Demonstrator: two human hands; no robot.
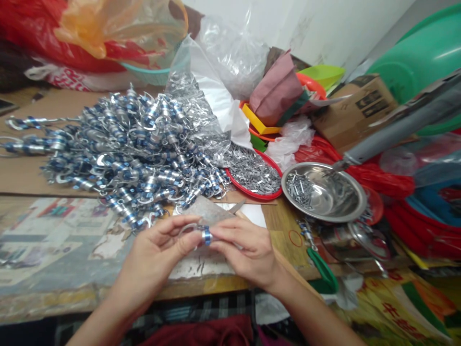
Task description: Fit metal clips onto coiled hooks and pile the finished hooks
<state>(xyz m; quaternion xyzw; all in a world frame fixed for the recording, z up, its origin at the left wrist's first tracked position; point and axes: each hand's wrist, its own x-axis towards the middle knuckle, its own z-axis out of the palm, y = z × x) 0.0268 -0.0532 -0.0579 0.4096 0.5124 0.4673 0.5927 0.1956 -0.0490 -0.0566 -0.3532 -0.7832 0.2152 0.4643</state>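
**Blue-and-silver fitting [206,235] held over a crowded counter [277,221]**

The left hand [154,245] and right hand [252,250] pinch the fitting, fingers closed on it, above the counter's front. Printed paper [46,245] and cardboard [21,175] cover the worn wood at left, beneath a heap of similar pieces [122,144]. A red tray [254,193] and steel bowl [333,197] hold metal bits; plastic bags [234,48] crowd the white wall [324,29].

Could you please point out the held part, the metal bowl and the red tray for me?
Held part [206,236]: head view, on its blue-and-silver body.
Metal bowl [325,191]: head view, on its bare inside.
Red tray [260,196]: head view, on its front rim.
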